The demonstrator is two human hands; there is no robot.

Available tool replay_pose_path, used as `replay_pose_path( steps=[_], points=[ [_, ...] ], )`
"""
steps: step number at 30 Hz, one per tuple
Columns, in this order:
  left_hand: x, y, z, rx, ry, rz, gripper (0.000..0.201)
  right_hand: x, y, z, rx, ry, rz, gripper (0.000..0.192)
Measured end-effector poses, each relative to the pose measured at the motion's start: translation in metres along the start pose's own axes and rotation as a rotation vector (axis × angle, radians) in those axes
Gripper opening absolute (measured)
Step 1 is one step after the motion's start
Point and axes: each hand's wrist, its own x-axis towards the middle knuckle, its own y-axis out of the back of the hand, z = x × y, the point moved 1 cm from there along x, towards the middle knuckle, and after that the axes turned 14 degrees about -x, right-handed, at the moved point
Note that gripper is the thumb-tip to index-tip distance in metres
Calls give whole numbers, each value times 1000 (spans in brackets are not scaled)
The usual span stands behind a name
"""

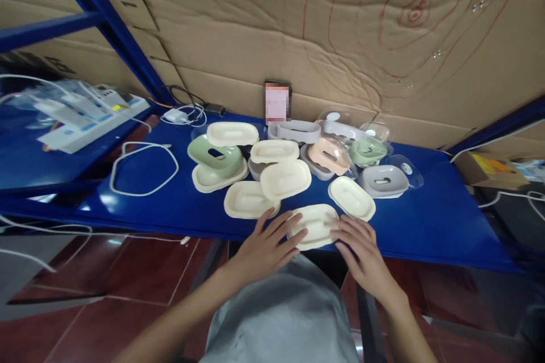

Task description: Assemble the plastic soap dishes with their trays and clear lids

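A cream oval tray (317, 227), shaped like a soap dish base, lies at the table's front edge between my hands. My left hand (270, 244) reaches over its left end with the fingers stretched and apart. At the right end is my right hand (361, 252), its fingers extended and slightly blurred against the rim. Another cream tray (351, 198) sits just beyond my right fingers. Beyond my left hand, a cream tray (286, 180) partly overlaps a second one (244, 201). A green slotted shell (200, 153) rests tilted on a further cream tray (204, 178).
Grey (394, 184), peach (330, 153) and green (368, 150) slotted pieces crowd the back with clear plastic covers. A phone-like device (276, 103) leans on the cardboard wall (230, 28). A white cable (145, 143) loops on the blue table (443, 210); a power strip (93, 125) lies left.
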Motion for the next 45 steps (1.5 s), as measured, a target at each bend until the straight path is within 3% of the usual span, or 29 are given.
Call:
replay_pose_path(
  steps=[3, 6, 9, 11, 13, 15, 19, 21, 25, 30, 34, 39, 42, 45],
  points=[
    [5, -5, -1, -43, 12, -18, 31, -1, 1, 35, -158, -168, 106, 46],
    [7, -5, -1, -52, 15, -5, 27, 6, -1, 90, -351, -339, 224, 44],
    [6, -3, 0, -74, 20, 24, 26, 12, -1, 131, -412, -357, 268, 34],
    [5, -3, 0, -100, 35, 49, 26, 13, 2, 133, -394, -330, 339, 28],
    [4, -4, 0, -111, 35, 72, 27, 10, 5, 113, -365, -301, 455, 26],
    [3, -5, -1, -105, 20, 107, 32, 5, 8, 74, -334, -235, 507, 31],
    [0, -7, -4, -103, 4, 238, 45, 8, 1, -15, -198, 28, 264, 39],
    [-2, -7, -6, -105, 7, 238, 50, 17, -4, -44, -114, 101, 226, 34],
    [-5, -6, -11, -104, -1, 119, 47, 36, -12, -59, -43, 150, 195, 35],
    [-6, -6, -14, -114, -23, 125, 40, 41, -21, -52, -10, 173, 97, 39],
    [-4, -7, -12, -78, 18, 138, 23, 32, -23, -34, -16, 178, 98, 42],
    [-2, -7, -9, -82, 36, 144, 21, 15, -16, 15, -260, -202, 179, 43],
    [-2, -7, -9, -95, 45, 158, 20, 3, -8, 49, -291, -253, 152, 41],
    [-2, -7, -8, -110, 49, 168, 21, -6, 5, 100, -328, -376, 179, 43]
  ],
)
